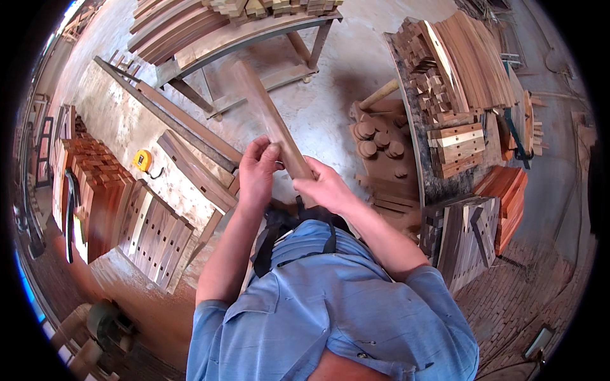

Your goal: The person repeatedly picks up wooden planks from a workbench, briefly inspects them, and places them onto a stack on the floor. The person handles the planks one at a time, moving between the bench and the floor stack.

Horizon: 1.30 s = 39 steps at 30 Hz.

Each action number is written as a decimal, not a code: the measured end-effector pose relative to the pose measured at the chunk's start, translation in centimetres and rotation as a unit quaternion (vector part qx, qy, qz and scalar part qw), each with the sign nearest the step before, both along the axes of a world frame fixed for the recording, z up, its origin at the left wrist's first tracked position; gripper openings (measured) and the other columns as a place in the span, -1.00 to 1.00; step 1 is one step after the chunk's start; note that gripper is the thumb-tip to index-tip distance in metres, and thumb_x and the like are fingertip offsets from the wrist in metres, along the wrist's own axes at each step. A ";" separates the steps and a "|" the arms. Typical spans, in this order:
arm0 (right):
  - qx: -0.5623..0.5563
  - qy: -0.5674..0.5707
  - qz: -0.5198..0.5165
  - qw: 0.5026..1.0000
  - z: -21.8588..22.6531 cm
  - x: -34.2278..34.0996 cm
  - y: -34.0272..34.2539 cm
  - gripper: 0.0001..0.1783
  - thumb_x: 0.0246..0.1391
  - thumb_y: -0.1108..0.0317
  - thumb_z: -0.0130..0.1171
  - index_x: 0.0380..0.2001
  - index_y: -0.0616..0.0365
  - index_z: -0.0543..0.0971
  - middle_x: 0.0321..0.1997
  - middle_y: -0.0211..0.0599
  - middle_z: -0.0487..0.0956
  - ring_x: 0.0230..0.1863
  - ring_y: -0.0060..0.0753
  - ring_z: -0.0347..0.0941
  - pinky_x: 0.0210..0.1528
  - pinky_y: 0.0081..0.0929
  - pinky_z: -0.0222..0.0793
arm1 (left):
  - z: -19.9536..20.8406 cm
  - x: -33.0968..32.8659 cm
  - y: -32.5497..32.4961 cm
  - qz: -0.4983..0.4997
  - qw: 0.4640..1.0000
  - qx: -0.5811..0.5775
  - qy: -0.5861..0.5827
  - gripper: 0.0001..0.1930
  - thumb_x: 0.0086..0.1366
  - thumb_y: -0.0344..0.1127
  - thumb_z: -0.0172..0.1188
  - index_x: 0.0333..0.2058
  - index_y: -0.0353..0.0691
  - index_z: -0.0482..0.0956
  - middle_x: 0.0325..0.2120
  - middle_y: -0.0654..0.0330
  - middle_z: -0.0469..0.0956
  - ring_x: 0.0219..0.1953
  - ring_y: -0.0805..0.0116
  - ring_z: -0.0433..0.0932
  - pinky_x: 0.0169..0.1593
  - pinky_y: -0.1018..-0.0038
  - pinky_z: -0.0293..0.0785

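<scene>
1. The piece of wood [272, 120] is held in both hands, raised in front of the person's waist, between the workbench [114, 108] on the left and the stacked boards on the right.
2. It is long, straight and narrow, shaped like a slat; it runs slantwise, far end toward the upper left, near end by the right hand.
3. Its colour is a soft, dusty brown. Two long faces show, meeting along a straight edge; the far end is smeared by blur, so its finish there is hard to tell.
4. The left hand [255, 174] pinches the left edge partway along, thumb and fingers bent close together.
5. The right hand [327, 190] grips near the close end — its thumb lies across the wood, while some fingers are hidden.
6. On the workbench sit a yellow tape measure [143, 160] and a slotted board [195, 170] — both well apart from the hands.
</scene>
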State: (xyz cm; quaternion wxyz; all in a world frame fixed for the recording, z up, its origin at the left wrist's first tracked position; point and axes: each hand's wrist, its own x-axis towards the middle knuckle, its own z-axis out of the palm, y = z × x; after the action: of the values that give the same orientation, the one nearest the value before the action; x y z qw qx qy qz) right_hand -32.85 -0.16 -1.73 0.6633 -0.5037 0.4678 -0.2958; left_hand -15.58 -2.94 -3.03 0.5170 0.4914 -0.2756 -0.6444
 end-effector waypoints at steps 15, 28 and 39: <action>0.362 -0.417 0.008 0.834 -2.5 0.1 0.0 -0.52 0.21 0.00 0.11 0.05 0.07 0.38 -0.29 -0.20 0.48 -0.53 -0.40 0.38 -0.58 -0.43 0.29 | -2.3 4.3 4.1 0.084 0.993 0.076 0.020 -0.75 0.38 -0.32 0.09 -0.02 -0.26 0.43 -0.32 0.20 0.56 -0.35 0.40 0.57 -0.30 0.53 0.49; 0.388 -0.467 0.033 0.794 -2.5 0.9 0.1 -0.59 0.27 0.06 0.04 0.02 0.10 0.37 -0.29 -0.16 0.51 -0.52 -0.37 0.43 -0.55 -0.39 0.32 | -1.6 4.4 4.4 0.069 0.995 0.070 0.015 -0.73 0.36 -0.31 0.12 -0.03 -0.27 0.44 -0.34 0.20 0.57 -0.34 0.41 0.57 -0.29 0.54 0.49; 0.201 -0.148 0.013 0.968 -1.7 1.8 0.6 -0.57 0.23 0.29 0.09 0.13 0.16 0.35 -0.27 -0.29 0.54 -0.43 -0.39 0.48 -0.38 -0.46 0.43 | -0.9 3.7 3.8 0.024 0.996 0.076 0.047 -0.59 0.39 -0.27 0.08 0.13 -0.34 0.37 -0.22 0.20 0.57 -0.23 0.42 0.56 -0.19 0.51 0.51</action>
State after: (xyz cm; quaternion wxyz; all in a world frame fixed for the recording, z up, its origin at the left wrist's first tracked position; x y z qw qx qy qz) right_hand -31.03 0.44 -3.44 0.8166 -0.3164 0.4076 -0.2588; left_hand -11.92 0.86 -3.97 0.5061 0.5052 -0.1894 -0.6729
